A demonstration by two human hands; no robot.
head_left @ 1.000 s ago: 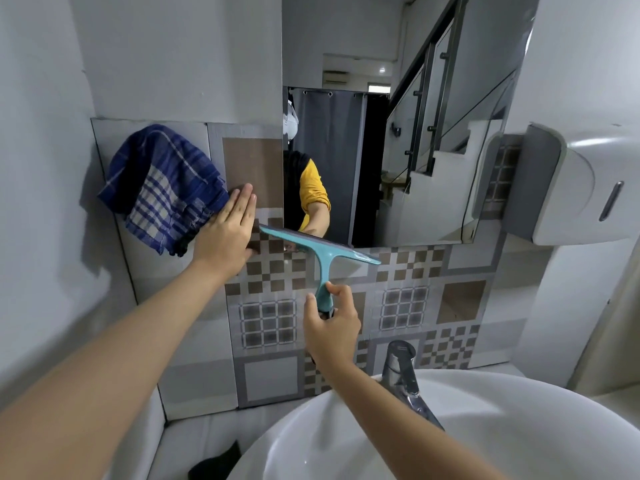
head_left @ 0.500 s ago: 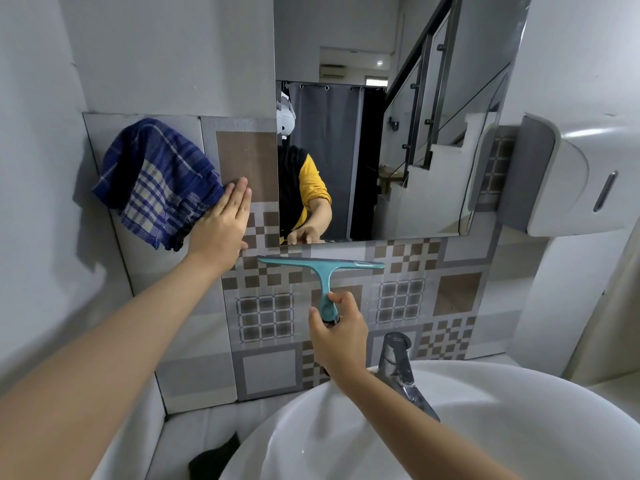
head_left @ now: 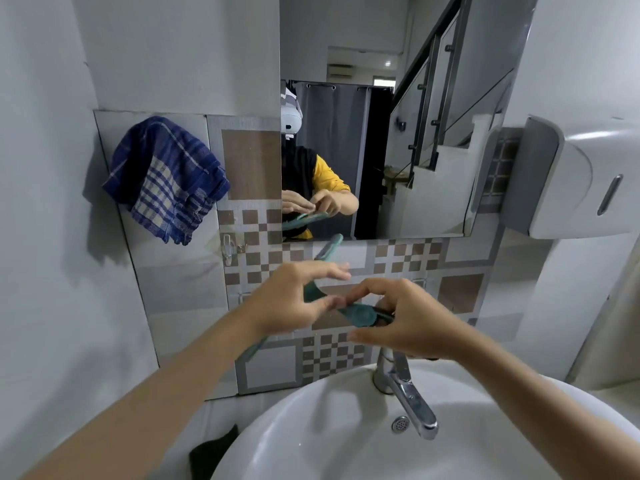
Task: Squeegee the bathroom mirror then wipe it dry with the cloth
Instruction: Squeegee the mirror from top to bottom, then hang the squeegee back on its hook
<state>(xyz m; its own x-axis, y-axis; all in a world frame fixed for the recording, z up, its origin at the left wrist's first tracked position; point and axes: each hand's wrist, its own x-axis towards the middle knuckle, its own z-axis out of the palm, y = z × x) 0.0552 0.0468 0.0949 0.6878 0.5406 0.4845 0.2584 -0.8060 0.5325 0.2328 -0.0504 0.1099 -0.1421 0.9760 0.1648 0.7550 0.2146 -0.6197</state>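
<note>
The teal squeegee [head_left: 360,315] is held tilted in front of the tiled wall, below the mirror [head_left: 433,150] and above the sink. My right hand [head_left: 408,323] grips its handle. My left hand [head_left: 287,303] pinches the neck where handle meets blade, and the blade runs diagonally behind that hand, blurred. A blue checked cloth [head_left: 162,174] hangs on the wall left of the mirror, apart from both hands. The mirror reflects both hands on the squeegee.
A white basin [head_left: 311,427] with a chrome tap [head_left: 408,393] sits right below my hands. A grey-white dispenser [head_left: 571,174] juts from the wall on the right. A small hook [head_left: 227,249] is fixed under the cloth. Something dark [head_left: 214,455] lies beside the basin.
My left hand left the wall by the cloth and came down onto the squeegee. The squeegee dropped from the mirror's lower edge and turned from level to diagonal.
</note>
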